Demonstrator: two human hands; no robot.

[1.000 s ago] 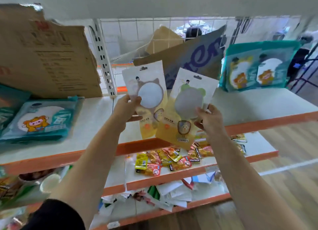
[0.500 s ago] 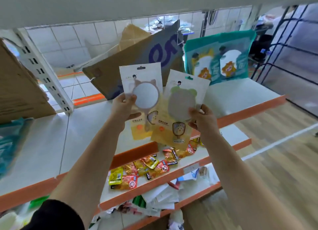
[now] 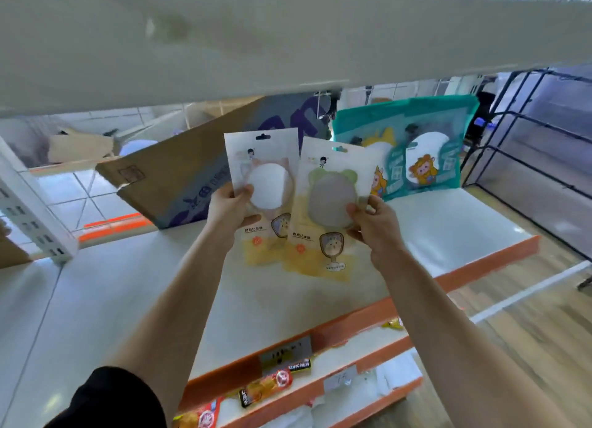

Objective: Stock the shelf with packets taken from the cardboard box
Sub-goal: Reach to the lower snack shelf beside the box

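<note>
My left hand (image 3: 231,208) grips a white-and-yellow packet with a pink cat-eared mirror (image 3: 267,184) by its left edge. My right hand (image 3: 374,225) pinches a second packet with a green bear-eared mirror (image 3: 326,209) at its right edge. Both packets stand upright and overlap slightly, held just above the white shelf board (image 3: 134,299). A cardboard box (image 3: 179,177) with purple print leans at the back of this shelf, behind the packets.
Teal cartoon packets (image 3: 416,145) stand at the back right of the shelf. An upper shelf board (image 3: 256,33) hangs close overhead. Lower orange-edged shelves (image 3: 320,386) hold small snack packets. A slotted upright post (image 3: 32,212) is at left; black wire racks (image 3: 528,145) at right.
Both hands carried the two packets further in over the shelf and toward its right part, nearer the teal packets. My view shifted right and closer under the upper board.
</note>
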